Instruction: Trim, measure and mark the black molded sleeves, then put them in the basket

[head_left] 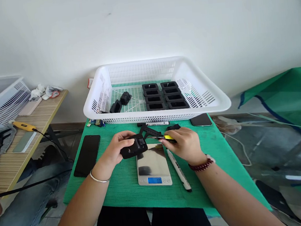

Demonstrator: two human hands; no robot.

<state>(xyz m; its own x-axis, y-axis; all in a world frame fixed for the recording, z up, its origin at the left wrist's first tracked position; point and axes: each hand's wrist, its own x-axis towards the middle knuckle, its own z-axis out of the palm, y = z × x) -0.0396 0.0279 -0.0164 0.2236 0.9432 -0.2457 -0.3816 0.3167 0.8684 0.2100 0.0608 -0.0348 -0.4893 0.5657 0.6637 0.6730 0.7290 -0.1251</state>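
The small black part [134, 148] sits in the left hand [116, 149], whose fingers are curled around it. It is held just above the top edge of a little silver scale [153, 165] on the green table [120, 193]. The right hand [184, 143] is close beside it and grips a black and yellow measuring tool [154, 133], whose tip touches the part. A pen [179, 170] lies under the right hand. A dark phone [87, 154] lies left of the left hand. Past both hands stands a white basket [159, 64] with more black pieces [165, 96] inside.
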